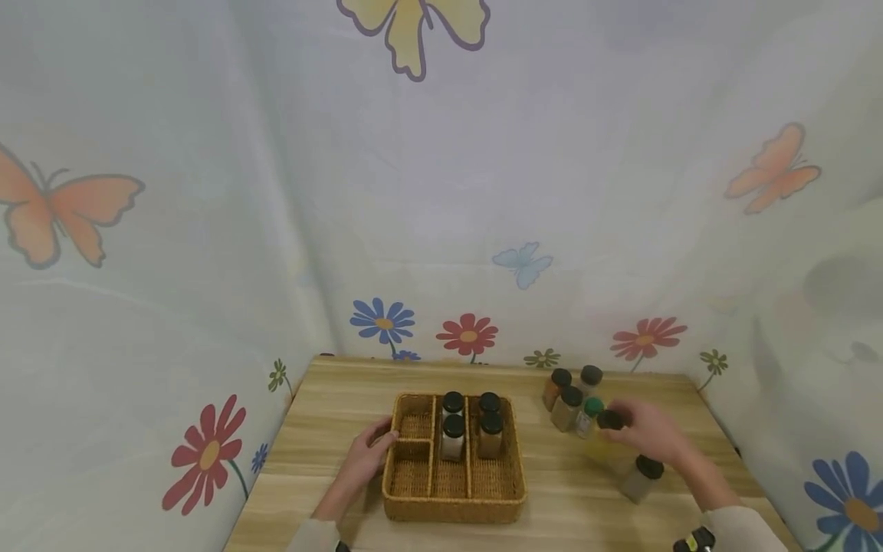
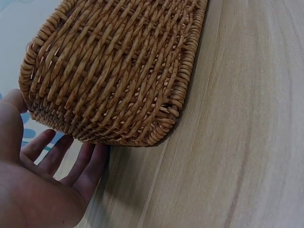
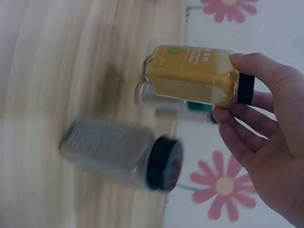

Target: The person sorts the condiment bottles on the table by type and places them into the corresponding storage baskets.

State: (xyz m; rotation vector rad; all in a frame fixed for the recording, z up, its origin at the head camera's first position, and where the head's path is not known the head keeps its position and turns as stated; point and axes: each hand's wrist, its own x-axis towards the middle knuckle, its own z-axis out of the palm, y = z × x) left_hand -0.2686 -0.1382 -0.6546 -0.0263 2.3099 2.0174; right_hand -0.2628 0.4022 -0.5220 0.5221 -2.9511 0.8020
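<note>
From the head, the left hand [image 1: 360, 462] holds the basket [image 1: 455, 509] by its left edge. Right of the basket, the right hand [image 1: 651, 431] pinches a yellow jar [image 1: 610, 420] near its top. Left wrist: fingers touch the basket's side. Right wrist: thumb and fingertips squeeze the yellow jar.

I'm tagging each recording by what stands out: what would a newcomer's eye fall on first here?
Probably the backdrop behind the wooden table, printed with big flowers and butterflies. Next, the wicker basket on that table, with four black-lidded jars standing in its middle and right columns. Then, at the table's right, the right hand pinching a yellow turmeric jar near its lid.
</note>
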